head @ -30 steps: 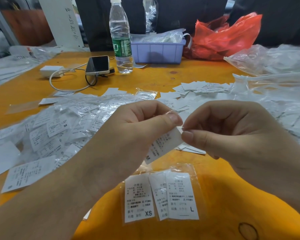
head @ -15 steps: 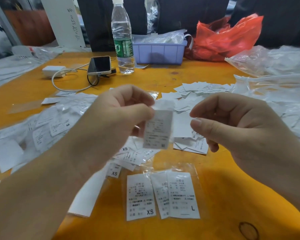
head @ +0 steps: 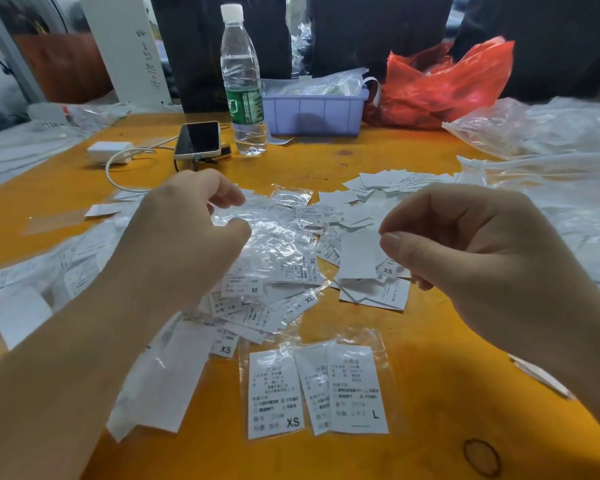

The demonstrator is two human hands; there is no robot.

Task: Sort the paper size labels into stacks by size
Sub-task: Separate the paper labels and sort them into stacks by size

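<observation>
Mostly the label print is too blurred to read; only XS [head: 292,422], L [head: 375,414], M, XL, S show. Left hand [head: 184,237] is curled over the labels [head: 278,265] mid-counter [head: 430,358], grip unclear. Right hand [head: 465,247] pinches a blank-side label [head: 359,254].

At the far side of the orange tabletop [head: 430,358] a water bottle [head: 242,84] stands upright between a phone [head: 199,139] and a lilac bin [head: 314,110]. A white charger [head: 110,152] lies left of the phone; a red plastic bag [head: 440,84] sits right of the bin.
</observation>
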